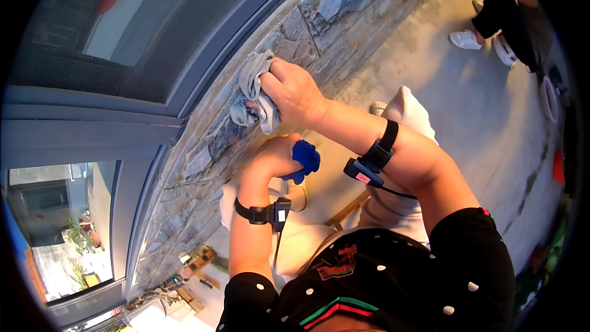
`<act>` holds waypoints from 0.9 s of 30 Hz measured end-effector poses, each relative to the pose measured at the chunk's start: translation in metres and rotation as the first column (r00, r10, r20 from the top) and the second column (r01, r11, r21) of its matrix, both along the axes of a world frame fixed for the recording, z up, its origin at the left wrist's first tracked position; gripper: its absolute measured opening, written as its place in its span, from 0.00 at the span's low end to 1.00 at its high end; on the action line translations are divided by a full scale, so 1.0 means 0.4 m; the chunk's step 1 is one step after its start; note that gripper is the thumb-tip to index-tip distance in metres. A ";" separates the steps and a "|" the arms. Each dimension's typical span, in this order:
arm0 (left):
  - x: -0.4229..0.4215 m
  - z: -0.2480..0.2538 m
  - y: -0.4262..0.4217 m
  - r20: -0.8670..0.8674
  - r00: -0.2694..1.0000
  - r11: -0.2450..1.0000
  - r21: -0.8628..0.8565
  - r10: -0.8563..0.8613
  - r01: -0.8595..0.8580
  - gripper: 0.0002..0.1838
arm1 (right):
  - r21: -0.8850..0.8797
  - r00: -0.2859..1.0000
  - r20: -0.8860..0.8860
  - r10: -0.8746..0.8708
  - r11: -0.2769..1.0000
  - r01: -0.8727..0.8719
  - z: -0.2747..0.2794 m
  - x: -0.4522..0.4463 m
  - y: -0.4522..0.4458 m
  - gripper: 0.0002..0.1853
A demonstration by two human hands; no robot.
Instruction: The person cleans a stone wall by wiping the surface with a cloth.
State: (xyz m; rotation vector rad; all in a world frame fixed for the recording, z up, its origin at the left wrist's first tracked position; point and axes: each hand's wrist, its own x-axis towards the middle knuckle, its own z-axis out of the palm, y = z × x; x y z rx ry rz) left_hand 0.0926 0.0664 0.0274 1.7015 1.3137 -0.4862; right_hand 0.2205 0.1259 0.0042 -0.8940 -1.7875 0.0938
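Observation:
My right hand (294,91) is closed in a fist around a crumpled light grey cloth (252,89). That cloth is in front of the stone-faced wall, near the ledge below the window frame; whether it touches the stone I cannot tell. Lower and nearer my body, my left hand (278,155) is bent at the wrist and curled around a bunched dark blue cloth (305,158), which sticks out on its right side. The fingers of the left hand are mostly hidden. Each forearm wears a black strap with a small device.
On the left is a grey-framed window (175,74) above the stone wall (307,31). A wooden stool edge (347,209) shows by my legs. Another person (504,24) in white shoes is at the upper right on the concrete floor (485,123). Small items (200,267) lie at lower left.

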 end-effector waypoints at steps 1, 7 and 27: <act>0.004 -0.005 0.005 -0.002 1.000 0.999 -0.035 -0.003 0.003 0.16 | 0.097 0.997 0.067 0.036 0.994 -0.042 0.001 0.008 0.002 0.09; -0.038 -0.062 -0.002 0.160 0.986 0.984 0.177 -0.042 0.013 0.11 | 0.153 0.903 0.428 -0.050 0.988 -0.018 -0.019 0.130 0.048 0.09; -0.058 -0.020 -0.016 0.076 0.997 0.992 0.122 -0.027 0.018 0.17 | 0.119 0.990 -0.136 -0.023 0.992 0.039 0.035 0.008 0.011 0.14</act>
